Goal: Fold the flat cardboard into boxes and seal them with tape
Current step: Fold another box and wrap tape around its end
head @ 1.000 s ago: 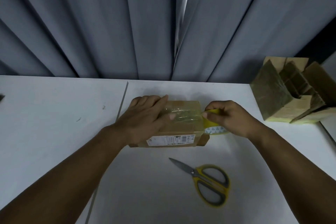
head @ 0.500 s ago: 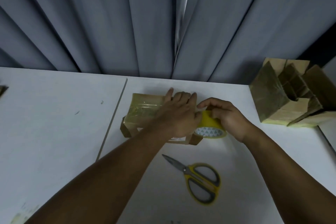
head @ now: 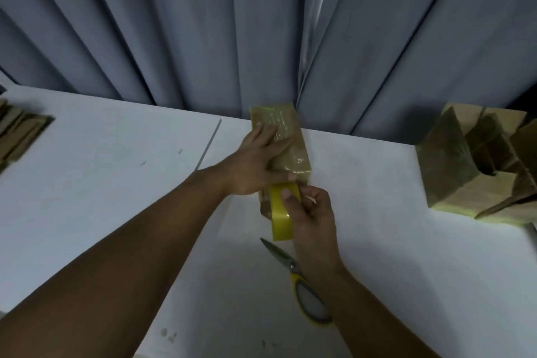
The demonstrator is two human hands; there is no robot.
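**Sealing the box: strip at the near end, cut to follow**

The small brown cardboard box (head: 287,136) lies lengthwise away from you at the far middle of the table, its far end close to the curtain and its top glossy with clear tape. Your left-hand grip (head: 255,163) lies flat on that top with straight fingers, pressing down and holding nothing, the thumb at the box's near edge. Your right-hand grip (head: 315,221) is closed round the yellow roll of packing tape (head: 280,213), which stands on edge against the box's near end.

This looks like the sealing step, with 1 strip laid along the top and brought over the near end. The next move calls for smoothing that strip down the near face while your left hand pins the box so it cannot slide. Then you cut. The steel scissors with yellow handles (head: 293,270) lie just nearer to you, partly under your right forearm, so 1 hand must come free first. Keep the strip taut or it may fold onto itself.

The white table (head: 101,183) is made of 2 panels, with the seam just left of the box. A cluster of folded brown cardboard boxes (head: 453,166) stands near the right edge. A stack of flat cardboard (head: 17,134) sits at the far left, blurred. A grey pleated curtain (head: 203,23) hangs behind.
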